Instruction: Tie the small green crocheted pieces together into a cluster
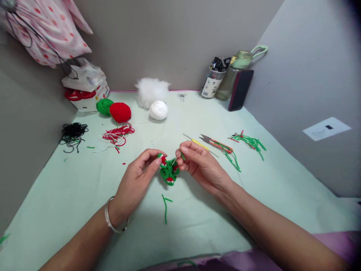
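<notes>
My left hand (138, 180) pinches a small green and red crocheted piece (168, 171) over the pale green table cover (84, 188). My right hand (197, 162) is closed on a thin needle (175, 159) whose tip pokes into the piece, with green yarn at the fingertips. A silver bangle (113, 222) circles my left wrist. A short green yarn scrap (166, 205) lies just below the piece.
Behind my right hand lie a yellow-handled crochet hook (199, 144), snips (216, 143) and green yarn scraps (249, 142). Green (104, 106), red (120, 112) and white (158, 110) yarn balls, white stuffing (152, 91), black yarn (72, 132), a pen jar (212, 81), bottle (235, 71) and phone (240, 90) sit farther back.
</notes>
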### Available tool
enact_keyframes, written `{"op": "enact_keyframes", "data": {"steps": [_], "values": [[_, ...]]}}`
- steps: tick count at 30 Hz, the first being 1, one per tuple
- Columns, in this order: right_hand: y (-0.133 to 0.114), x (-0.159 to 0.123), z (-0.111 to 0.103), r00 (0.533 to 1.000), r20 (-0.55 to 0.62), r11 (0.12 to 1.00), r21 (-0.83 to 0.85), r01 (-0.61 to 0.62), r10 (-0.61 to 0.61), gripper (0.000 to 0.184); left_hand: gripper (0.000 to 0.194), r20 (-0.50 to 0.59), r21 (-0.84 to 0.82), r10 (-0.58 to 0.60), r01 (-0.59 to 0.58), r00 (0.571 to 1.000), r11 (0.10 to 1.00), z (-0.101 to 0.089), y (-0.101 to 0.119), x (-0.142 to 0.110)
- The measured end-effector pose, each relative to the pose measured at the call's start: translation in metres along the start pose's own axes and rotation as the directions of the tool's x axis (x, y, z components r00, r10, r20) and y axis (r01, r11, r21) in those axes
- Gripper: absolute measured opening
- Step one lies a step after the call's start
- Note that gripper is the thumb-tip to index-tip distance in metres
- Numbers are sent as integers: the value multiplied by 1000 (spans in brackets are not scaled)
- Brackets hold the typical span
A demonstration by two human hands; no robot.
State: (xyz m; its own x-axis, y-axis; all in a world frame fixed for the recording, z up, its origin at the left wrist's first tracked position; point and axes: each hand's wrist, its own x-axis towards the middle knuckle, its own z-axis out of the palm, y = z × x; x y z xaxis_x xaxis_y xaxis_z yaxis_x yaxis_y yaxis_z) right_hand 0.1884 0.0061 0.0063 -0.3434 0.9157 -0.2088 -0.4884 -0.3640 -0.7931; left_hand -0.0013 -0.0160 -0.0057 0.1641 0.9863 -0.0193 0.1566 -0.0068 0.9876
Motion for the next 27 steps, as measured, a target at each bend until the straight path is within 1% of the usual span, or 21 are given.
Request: {"op": "enact_keyframes", "data": {"steps": [2,5,9,12,16,17,18,21,23,27], "values": [[0,0,0,1000,-2,1000,8,3,-3,20,18,-2,-12,16,-16,1000,1000,0,2,0],[0,-1,0,1000,11,1000,6,-11,11,20,18,16,-40,30,-29,999,999,1,4,0],[1,-1,0,999,30,1000,-1,-21,21,20,19,73,-129,-30,39,997,991,1,4,-1],[2,-1,0,999,42,1000,-13,-23,24,18,19,108,-139,-65,80,992,987,1,2,-2],[2,-1,-1,998,60,999,-31,-34,36,20,34,199,-158,-56,89,978,983,-1,-1,-1],[2,-2,-1,997,64,999,-34,-35,38,20,35,228,-173,-51,92,972,981,-1,-1,0],[2,-2,-1,997,66,999,-37,-37,40,20,32,259,-187,-49,100,965,977,-2,0,0],[2,-4,0,996,74,997,-49,-51,54,20,15,337,-218,-73,153,939,964,-3,3,0],[2,-4,2,994,83,996,-59,-63,68,20,11,356,-245,-79,175,931,954,-4,4,-1],[1,-4,3,993,91,995,-65,-70,76,20,8,360,-273,-64,171,931,947,-5,6,-3]]}}
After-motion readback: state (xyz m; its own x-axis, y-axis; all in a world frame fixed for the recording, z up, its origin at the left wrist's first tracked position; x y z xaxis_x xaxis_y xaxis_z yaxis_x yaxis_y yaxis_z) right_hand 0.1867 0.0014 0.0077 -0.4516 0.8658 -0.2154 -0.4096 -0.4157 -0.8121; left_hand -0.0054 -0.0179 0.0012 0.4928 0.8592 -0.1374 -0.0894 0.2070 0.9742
